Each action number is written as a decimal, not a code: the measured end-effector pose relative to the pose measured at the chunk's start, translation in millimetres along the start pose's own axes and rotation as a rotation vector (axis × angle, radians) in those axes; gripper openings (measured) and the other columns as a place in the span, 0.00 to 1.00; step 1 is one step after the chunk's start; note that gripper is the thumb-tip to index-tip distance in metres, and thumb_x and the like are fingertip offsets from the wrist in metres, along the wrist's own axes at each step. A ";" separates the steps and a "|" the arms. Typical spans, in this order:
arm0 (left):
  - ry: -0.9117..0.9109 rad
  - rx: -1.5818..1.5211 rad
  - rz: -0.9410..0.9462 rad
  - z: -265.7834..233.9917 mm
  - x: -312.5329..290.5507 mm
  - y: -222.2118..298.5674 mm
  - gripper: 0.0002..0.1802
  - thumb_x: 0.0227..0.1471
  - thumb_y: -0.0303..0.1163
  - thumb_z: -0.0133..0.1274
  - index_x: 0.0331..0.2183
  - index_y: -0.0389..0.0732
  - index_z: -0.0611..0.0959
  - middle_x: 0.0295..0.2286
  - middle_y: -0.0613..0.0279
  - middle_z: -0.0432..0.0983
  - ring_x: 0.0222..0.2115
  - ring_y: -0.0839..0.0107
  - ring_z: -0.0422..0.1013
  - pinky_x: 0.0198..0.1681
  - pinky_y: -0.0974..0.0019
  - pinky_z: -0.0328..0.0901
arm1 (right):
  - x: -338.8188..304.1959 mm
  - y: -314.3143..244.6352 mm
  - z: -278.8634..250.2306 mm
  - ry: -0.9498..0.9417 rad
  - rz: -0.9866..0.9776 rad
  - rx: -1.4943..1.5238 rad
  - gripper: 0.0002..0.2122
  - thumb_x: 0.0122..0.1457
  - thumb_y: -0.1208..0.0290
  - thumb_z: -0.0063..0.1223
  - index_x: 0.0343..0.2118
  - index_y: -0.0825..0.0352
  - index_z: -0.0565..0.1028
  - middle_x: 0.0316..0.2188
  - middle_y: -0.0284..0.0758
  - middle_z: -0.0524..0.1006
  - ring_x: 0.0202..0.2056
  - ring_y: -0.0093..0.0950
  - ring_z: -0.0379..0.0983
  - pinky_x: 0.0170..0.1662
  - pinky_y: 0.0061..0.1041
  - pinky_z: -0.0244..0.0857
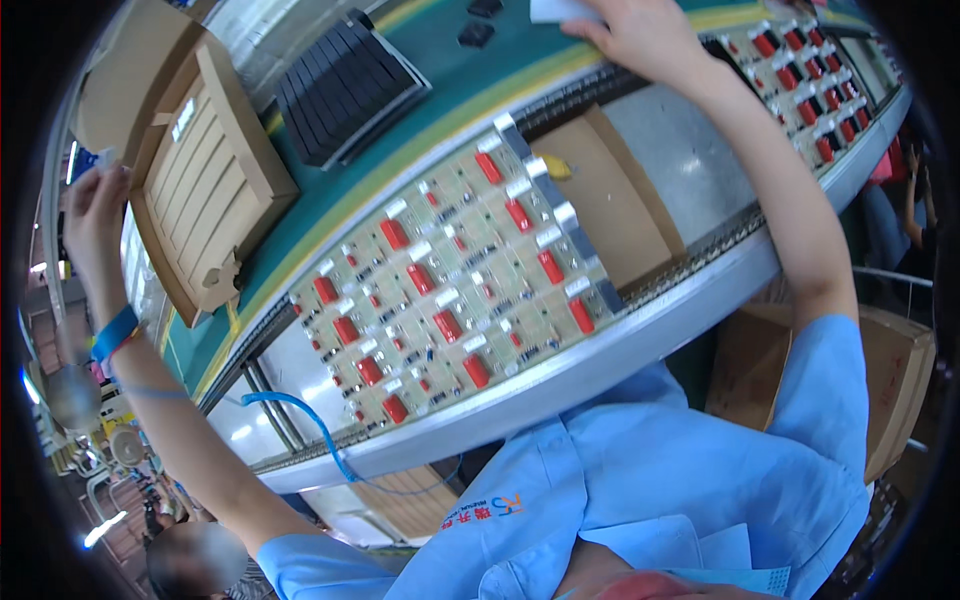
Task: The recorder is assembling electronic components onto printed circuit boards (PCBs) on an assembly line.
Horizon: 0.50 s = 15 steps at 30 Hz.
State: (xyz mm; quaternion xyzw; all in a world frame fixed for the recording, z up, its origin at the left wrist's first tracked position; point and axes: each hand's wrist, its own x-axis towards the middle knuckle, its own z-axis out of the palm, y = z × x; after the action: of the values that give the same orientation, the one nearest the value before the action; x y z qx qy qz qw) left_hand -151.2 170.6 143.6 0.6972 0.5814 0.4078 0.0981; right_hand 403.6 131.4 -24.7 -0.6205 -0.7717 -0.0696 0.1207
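Blue shirt (680,460) nearest, at lower edge. Just past it, pale metal rail (560,378), then circuit boards (440,255) with red components, grouped across conveyor mid-view, apart from both hands. Cardboard tray (610,215) right of boards, between rails. Left hand (95,215) raised at far left, blue wristband (115,333) below, fingers bent, small pale scrap (107,157) at tips; grasped or not, cannot tell. Right hand (645,40) stretched past far rail, holding pale flat piece (560,10) at upper edge. Farther out, on green bench (330,200): ribbed carton (205,160), black stack (345,90), small dark pieces (476,35).
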 end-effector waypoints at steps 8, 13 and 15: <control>-0.440 0.303 0.366 82.1 -97.5 185.3 0.17 0.58 0.36 0.52 0.49 0.44 0.80 0.42 0.59 0.79 0.40 0.70 0.75 0.47 0.67 0.70 | -8.3 2.2 -13.3 0.135 -0.117 0.030 0.19 0.55 0.61 0.55 0.48 0.65 0.74 0.47 0.43 0.74 0.51 0.40 0.68 0.53 0.37 0.62; -0.837 -0.103 0.123 193.8 -186.8 243.8 0.14 0.52 0.22 0.56 0.43 0.37 0.82 0.35 0.61 0.79 0.31 0.78 0.73 0.35 0.75 0.68 | -13.2 -0.2 -9.4 0.092 -0.136 0.068 0.20 0.55 0.62 0.54 0.49 0.66 0.74 0.47 0.42 0.73 0.51 0.40 0.68 0.53 0.37 0.62; -0.929 -0.143 0.270 213.6 -201.6 234.5 0.11 0.50 0.22 0.58 0.39 0.36 0.82 0.35 0.60 0.79 0.31 0.76 0.74 0.34 0.74 0.69 | -12.5 -2.8 -10.8 0.109 -0.139 0.110 0.19 0.55 0.62 0.54 0.48 0.67 0.75 0.46 0.43 0.74 0.50 0.39 0.68 0.53 0.37 0.63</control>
State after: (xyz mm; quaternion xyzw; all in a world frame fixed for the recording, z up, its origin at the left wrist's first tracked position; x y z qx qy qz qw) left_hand 167.6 -8.4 56.8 0.8661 0.3511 0.1013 0.3410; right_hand 404.5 116.2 -17.6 -0.5534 -0.8077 -0.0690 0.1913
